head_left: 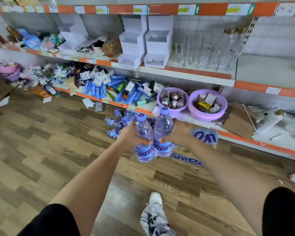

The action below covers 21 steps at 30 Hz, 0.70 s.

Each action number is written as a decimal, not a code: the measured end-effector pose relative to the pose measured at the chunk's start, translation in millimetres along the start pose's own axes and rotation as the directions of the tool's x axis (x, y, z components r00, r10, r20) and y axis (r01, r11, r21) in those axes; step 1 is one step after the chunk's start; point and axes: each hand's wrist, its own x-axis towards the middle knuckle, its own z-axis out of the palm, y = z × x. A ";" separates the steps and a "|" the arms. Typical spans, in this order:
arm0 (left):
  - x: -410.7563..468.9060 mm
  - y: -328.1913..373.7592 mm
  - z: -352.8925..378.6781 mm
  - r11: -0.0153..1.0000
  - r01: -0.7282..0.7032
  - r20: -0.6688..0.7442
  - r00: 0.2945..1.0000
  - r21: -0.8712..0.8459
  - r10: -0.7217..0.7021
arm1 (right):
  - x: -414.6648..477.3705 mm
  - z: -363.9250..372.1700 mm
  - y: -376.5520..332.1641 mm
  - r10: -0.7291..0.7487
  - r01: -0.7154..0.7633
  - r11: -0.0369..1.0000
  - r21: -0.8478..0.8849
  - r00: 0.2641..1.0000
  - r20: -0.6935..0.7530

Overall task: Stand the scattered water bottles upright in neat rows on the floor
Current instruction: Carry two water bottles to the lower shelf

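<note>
My left hand (129, 136) grips a clear water bottle (144, 142) with a lilac cap and a blue label, held upright in the air above the floor. Beside it, my right hand (176, 133) grips a second, similar bottle (163, 133), also upright. The two bottles touch side by side. Behind my hands, several more bottles (118, 123) lie scattered on the wooden floor (46, 142) at the foot of the shelving.
The lowest shelf (245, 136) runs across behind the bottles, carrying two purple basins (207, 114), blue packets (99, 89) and cardboard. A flattened blue-printed wrapper (204, 136) lies under my right arm. My shoe (154, 217) stands on the floor below.
</note>
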 end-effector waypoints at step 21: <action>294.6 -174.0 173.4 0.972 -0.194 0.364 0.922 0.137 0.132 | 197.1 176.0 224.3 0.523 -0.452 0.841 0.299 0.820 -0.232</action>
